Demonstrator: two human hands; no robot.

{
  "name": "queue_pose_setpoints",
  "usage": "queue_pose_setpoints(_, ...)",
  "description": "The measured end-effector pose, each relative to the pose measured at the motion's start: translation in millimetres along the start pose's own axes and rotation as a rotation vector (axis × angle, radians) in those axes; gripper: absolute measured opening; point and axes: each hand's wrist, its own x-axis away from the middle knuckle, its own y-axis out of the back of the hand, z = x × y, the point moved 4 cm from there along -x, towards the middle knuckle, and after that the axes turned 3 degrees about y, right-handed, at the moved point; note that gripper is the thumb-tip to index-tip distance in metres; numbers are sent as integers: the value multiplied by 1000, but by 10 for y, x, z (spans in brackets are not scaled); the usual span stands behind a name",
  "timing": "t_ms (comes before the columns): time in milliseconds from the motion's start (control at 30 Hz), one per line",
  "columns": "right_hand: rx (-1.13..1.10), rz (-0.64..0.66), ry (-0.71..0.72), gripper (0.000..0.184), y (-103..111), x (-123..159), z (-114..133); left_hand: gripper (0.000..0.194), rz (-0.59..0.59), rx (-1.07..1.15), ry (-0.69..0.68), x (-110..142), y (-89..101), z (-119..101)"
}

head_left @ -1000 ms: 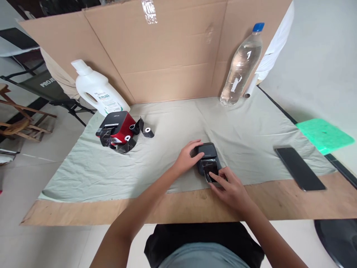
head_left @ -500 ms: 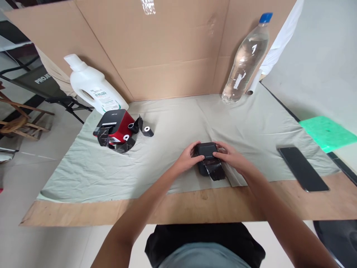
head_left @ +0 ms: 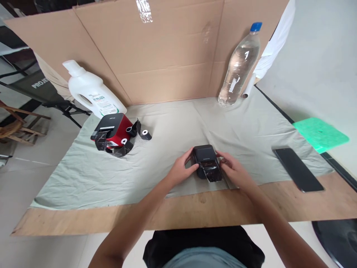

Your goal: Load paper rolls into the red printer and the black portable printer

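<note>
A small black printer [head_left: 205,158] sits on the pale green cloth [head_left: 173,126] near the table's front edge, with a dark glossy strip hanging out of its front. My left hand [head_left: 180,169] grips its left side with curled fingers. My right hand [head_left: 232,169] holds its right side, fingers bent against the casing. Both hands clasp the device between them.
A red and black printer [head_left: 113,132] with dark strips and a small roll [head_left: 145,133] lies at the left. A white jug [head_left: 89,91] and a clear water bottle [head_left: 240,63] stand by the cardboard wall [head_left: 167,48]. A black phone [head_left: 298,169] and green pad [head_left: 320,134] lie right.
My right hand left the strip at the printer's front and moved to its right side. My left hand slid from the top to the left side.
</note>
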Motion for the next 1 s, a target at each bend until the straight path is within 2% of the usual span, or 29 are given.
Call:
queue_pose_setpoints(100, 147, 13, 132, 77, -150, 223, 115, 87, 24, -162, -55, 64, 44, -49)
queue_pose_setpoints(167, 280, -76, 180, 100, -291, 304, 197, 89, 24, -190, -65, 70, 60, -63)
queue_pose_setpoints(233, 427, -218, 182, 113, -436, 322, 267, 91, 29, -178, -64, 65, 58, -49)
queue_pose_setpoints(300, 529, -339, 180, 110, -560, 301, 330, 91, 28, -166, -70, 63, 50, -14)
queue_pose_setpoints(400, 556, -433, 231, 87, -605, 253, 405, 89, 18, -173, -85, 76, 37, 36)
queue_pose_setpoints(500, 422, -418, 242, 66, -384, 150, 392, 86, 20, -228, -92, 113, 43, 14)
queue_pose_setpoints(567, 344, -416, 197, 59, -91, -19, 328, 82, 21, -273, -81, 160, 90, -49)
queue_pose_setpoints(600, 371, -456, 182, 60, 89, -138, 296, 79, 13, -289, -75, 194, 137, -90)
queue_pose_setpoints(667, 461, -543, 135, 57, 455, -442, 205, 74, -30, -299, -65, 282, 289, -166)
queue_pose_setpoints(767, 558, -543, 87, 48, 849, -952, 4, 68, -195, -274, -61, 464, 647, -215)
queue_pose_setpoints(867, 675, -532, 48, 46, 1020, -1281, -240, 67, -383, -230, -82, 673, 1039, -178)
queue_pose_setpoints(1000, 795, -543, -16, 52, 1052, -1417, -496, 63, -590, -228, -91, 936, 1436, -122)
